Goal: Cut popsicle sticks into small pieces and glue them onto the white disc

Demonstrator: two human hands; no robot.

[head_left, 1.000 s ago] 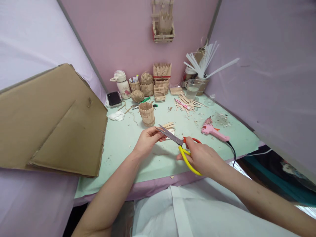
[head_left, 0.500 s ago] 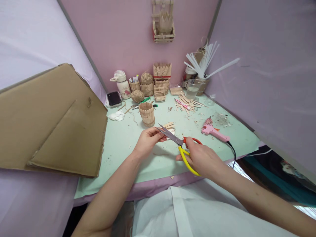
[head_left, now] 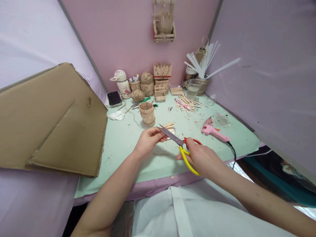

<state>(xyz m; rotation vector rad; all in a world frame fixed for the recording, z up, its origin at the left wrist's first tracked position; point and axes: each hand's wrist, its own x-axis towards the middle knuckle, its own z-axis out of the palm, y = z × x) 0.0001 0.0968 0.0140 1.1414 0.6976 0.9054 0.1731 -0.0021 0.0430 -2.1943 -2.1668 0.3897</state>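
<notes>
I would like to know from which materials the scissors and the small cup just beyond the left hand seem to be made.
Scissors: the blades look like metal, being dark grey with a dull sheen; the yellow and red handles are probably plastic, judging by their smooth, even colour.

Cup: apparently unpainted wood, since pale tan strips stand side by side around it.

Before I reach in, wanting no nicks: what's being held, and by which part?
The right hand holds the scissors by their red and yellow handles. Whether the left hand holds anything cannot be told.
</notes>
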